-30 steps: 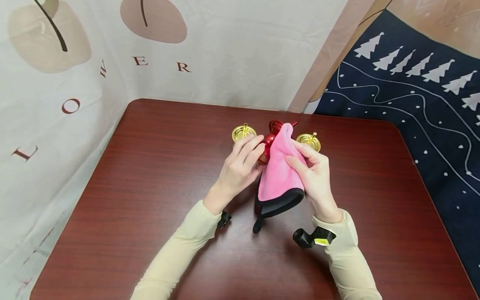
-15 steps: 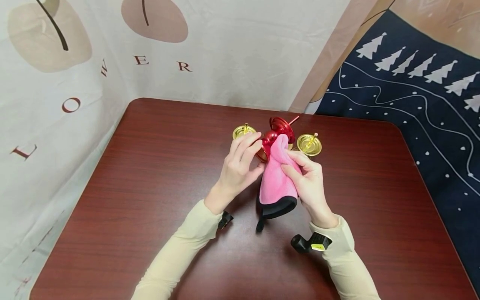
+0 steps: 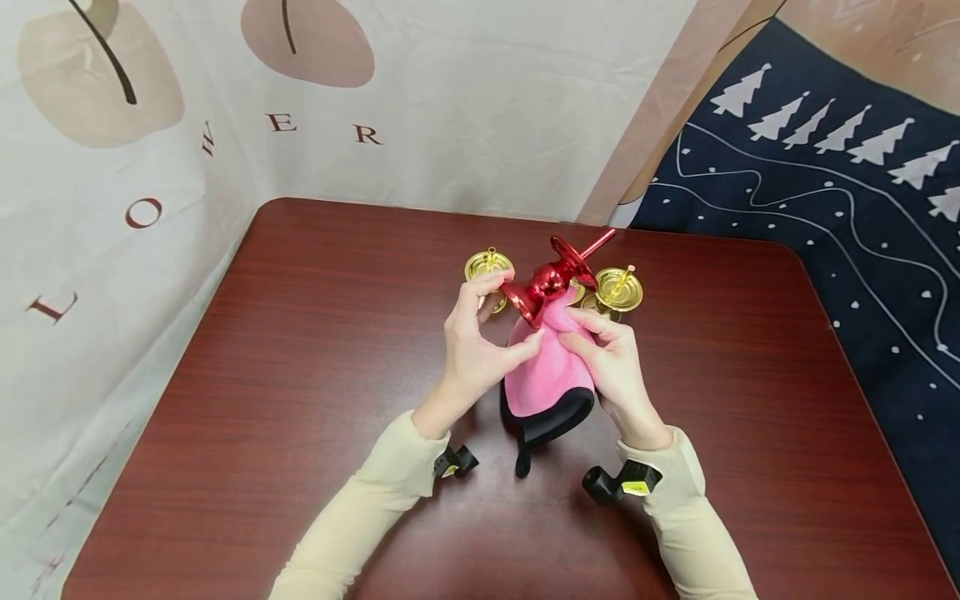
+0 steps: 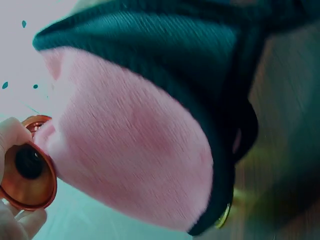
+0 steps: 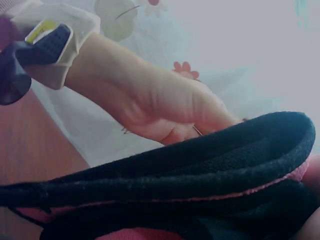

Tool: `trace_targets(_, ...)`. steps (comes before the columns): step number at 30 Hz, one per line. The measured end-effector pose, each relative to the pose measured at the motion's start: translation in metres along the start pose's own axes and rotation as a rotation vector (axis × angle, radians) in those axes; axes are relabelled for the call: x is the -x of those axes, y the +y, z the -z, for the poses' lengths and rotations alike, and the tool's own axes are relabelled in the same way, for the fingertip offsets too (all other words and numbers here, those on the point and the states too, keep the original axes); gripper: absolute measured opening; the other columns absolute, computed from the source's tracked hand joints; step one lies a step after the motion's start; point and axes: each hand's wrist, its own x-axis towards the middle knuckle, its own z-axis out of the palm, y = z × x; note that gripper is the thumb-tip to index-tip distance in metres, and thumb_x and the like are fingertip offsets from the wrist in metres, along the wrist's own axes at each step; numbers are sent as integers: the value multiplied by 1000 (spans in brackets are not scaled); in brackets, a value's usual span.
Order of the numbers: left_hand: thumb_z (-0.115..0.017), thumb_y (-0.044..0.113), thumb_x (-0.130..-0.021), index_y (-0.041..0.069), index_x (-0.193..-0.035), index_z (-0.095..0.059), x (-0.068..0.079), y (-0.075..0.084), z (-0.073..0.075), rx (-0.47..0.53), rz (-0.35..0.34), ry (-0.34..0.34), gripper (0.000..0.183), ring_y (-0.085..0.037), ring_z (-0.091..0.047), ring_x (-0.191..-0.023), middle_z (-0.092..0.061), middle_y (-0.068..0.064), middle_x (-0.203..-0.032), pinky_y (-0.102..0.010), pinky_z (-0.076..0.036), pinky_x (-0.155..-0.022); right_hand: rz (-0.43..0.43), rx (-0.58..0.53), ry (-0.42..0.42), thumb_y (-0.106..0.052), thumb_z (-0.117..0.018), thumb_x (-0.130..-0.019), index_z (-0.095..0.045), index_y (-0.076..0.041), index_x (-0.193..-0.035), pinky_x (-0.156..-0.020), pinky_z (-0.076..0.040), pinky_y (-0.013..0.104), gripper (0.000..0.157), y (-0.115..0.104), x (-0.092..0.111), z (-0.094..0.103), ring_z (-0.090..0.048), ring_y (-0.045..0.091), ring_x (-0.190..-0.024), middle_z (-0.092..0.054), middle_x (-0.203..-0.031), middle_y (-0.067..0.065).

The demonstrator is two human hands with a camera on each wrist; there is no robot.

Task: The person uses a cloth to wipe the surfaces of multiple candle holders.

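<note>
A shiny red candlestick (image 3: 551, 281) with a flared foot and a thin spike tilts to the upper right above the table. My left hand (image 3: 480, 346) holds it by the foot, thumb below and fingers above; the foot's hollow underside (image 4: 42, 187) shows in the left wrist view. A pink cloth (image 3: 546, 375) with black trim and a small loop hangs folded from my right hand (image 3: 618, 367), pinched between thumb and fingers. Its top touches the candlestick's stem. In the right wrist view the black trim (image 5: 225, 175) hides most of the work.
Gold candle holders with spikes stand behind the hands, one to the left (image 3: 489, 265) and one to the right (image 3: 618, 289). More gold parts show partly behind the candlestick. The brown table (image 3: 315, 333) meets a printed cloth wall at its far edge.
The candlestick has come out from behind the cloth, its spike turning further up and right. The cloth has slid lower toward its foot. My left hand has widened its hold around the foot.
</note>
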Motion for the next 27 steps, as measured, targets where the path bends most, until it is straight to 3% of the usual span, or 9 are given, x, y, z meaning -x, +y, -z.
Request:
trace_targets(3, -82, -3, -60, -5, -117, -47, 3, 4, -3, 96, 102, -34, 66, -26, -56, -108, -57, -19, -118, -35, -47, -91, -31, -29, 11, 8, -59, -82, -71, 2, -98, -65, -51, 20, 21, 2, -3, -1, -60, 11, -75, -68, -83, -7)
trace_targets(8, -75, -14, -63, -10, -116, -41, 8, 7, -8, 334, 282, -22, 64, -22, -57, -104, -55, -26, -117, -35, -48, -89, -92, -113, 25, 6, -57, -84, -73, -27, -82, -62, -51, 20, 38, 3, -5, -1, -60, 9, -71, -68, -82, -5)
trace_targets(11, -69, -18, -65, -10, -114, -38, 9, 6, -10, 489, 426, 55, 59, -16, -56, -99, -56, -21, -113, -31, -50, -86, -152, -171, 25, 5, -57, -86, -73, -28, -87, -65, -52, 21, 37, 1, -3, 0, -61, 10, -75, -68, -87, -4)
trace_targets(13, -68, -17, -65, -9, -113, -38, 9, 6, -11, 531, 474, 107, 57, -14, -56, -97, -57, -16, -111, -29, -50, -84, -177, -198, 19, 4, -57, -86, -73, -28, -90, -66, -53, 22, 36, -1, -2, 2, -63, 10, -76, -69, -89, -3)
trace_targets(17, -69, -17, -66, -6, -112, -40, 7, 3, -12, 517, 489, 180, 55, -13, -57, -95, -58, -9, -108, -31, -50, -85, -182, -171, -14, 4, -58, -86, -74, -30, -92, -68, -53, 23, 37, -6, 2, 4, -63, 11, -76, -69, -91, -3)
trace_targets(22, -67, -21, -66, -5, -110, -41, 4, -2, -11, 476, 525, 242, 53, -12, -58, -90, -58, -3, -102, -34, -50, -86, -109, -106, -79, 6, -59, -84, -73, -29, -96, -69, -53, 24, 39, -12, 8, 5, -62, 12, -81, -69, -94, -4)
trace_targets(27, -67, -19, -67, -1, -108, -44, 3, -3, -9, 509, 551, 265, 51, -13, -59, -89, -58, -1, -100, -36, -50, -87, -104, -82, -54, 6, -59, -84, -66, -2, -114, -71, -53, 23, 32, -8, 5, 2, -62, 12, -81, -69, -93, -5)
